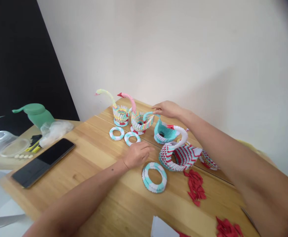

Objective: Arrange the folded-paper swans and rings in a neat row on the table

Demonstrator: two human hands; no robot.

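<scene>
On the wooden table point(96, 174) stand several folded-paper swans. My right hand point(167, 108) reaches over them and pinches the curved neck of the teal swan point(164, 132). My left hand point(137, 154) rests on the table with its fingers curled down, beside a small teal-and-white paper ring point(132, 138); whether it holds anything is hidden. A larger teal-and-white ring point(154, 177) lies just in front of it. A big red, white and teal swan point(179, 151) stands to the right. A yellow-necked swan point(117, 110) and a pink-necked swan point(137, 117) stand behind.
Another small ring point(116, 133) lies by the swans. Red folded paper pieces point(195, 186) lie scattered at the right, more red paper point(227, 227) near the front edge beside white paper point(162, 228). A black phone point(43, 161), clear plastic bag point(55, 130), green bottle point(36, 113) and clear container point(0, 140) sit at the left.
</scene>
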